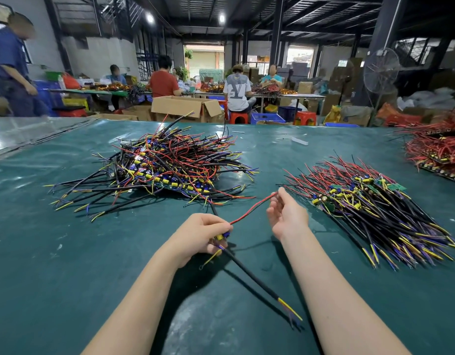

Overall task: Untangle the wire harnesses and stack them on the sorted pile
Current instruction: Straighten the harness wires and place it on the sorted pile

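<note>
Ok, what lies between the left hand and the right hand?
Head view: a red wire runs between them, from the harness that the left hand grips to the right hand, which pinches its tip.

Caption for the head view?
Left hand grips one harness, right hand pinches its red wire, between tangled heap and sorted pile.

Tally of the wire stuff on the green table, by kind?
Tangled harness pile: 1
Sorted harness pile: 1
Red-wire pile, far right: 1
Single harness, gripped by left hand, red lead pinched by right hand: 1
Total: 4
</note>
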`<state>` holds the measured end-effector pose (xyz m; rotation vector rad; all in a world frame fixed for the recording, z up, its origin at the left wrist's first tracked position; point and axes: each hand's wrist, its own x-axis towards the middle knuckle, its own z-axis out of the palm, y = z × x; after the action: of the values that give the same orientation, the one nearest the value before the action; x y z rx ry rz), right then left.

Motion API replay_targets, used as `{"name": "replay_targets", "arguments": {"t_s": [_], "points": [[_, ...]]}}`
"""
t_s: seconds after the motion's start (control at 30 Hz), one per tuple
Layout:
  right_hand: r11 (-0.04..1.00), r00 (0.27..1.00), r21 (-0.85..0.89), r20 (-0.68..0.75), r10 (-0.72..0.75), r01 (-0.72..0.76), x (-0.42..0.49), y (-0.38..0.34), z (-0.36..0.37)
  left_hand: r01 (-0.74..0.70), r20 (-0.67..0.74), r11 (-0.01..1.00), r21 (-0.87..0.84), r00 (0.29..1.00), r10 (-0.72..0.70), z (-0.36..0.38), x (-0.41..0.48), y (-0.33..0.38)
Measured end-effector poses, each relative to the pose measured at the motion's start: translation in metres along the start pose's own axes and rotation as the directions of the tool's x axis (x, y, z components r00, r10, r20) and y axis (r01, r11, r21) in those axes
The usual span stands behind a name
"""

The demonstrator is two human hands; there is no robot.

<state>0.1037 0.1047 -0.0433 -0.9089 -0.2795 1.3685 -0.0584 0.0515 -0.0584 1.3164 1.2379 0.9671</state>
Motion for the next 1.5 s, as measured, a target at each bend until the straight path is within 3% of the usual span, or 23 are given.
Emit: {"name": "replay_targets", "arguments": {"t_s": [0.07,0.17,0.33,0.47,0.7,1.07,1.5], "points": [[0.999,0.999,0.047,0.034,-0.009,0.008,-0.002,0.005,0.002,0.004,-0.106,0.995,-0.095,0.994,-0.014,-0.003,0.001,-0.001],[0.993,0.988,-0.114,0.154,0.006,0.012,-0.011,0.023,0.009,-0.003,-0.223,0.969,-0.248,0.973,-0.054,-0.005,0.003,-0.001],[0.9,0.898,-0.414,0.436,0.066,0.134,-0.029,0.044,0.019,-0.05,-0.311,0.912,-0.408,0.946,-0.087,-0.004,0.005,0.005],[0.865,0.847,-0.471,0.519,0.112,0.174,-0.036,0.048,0.018,-0.044,-0.308,0.898,-0.437,0.945,-0.104,-0.006,0.003,0.006],[0.919,0.929,-0.367,0.37,-0.001,0.147,-0.036,0.046,0.023,-0.028,-0.257,0.9,-0.435,0.962,-0.094,0.001,0.005,0.005],[0.969,0.969,-0.18,0.207,-0.133,0.172,-0.013,0.023,0.013,0.126,0.086,0.944,-0.304,0.991,-0.105,-0.002,0.002,0.008],[0.995,0.991,-0.006,0.091,-0.101,0.102,-0.001,0.017,0.006,0.14,0.161,0.95,-0.28,0.982,-0.098,-0.003,-0.003,0.009]]}}
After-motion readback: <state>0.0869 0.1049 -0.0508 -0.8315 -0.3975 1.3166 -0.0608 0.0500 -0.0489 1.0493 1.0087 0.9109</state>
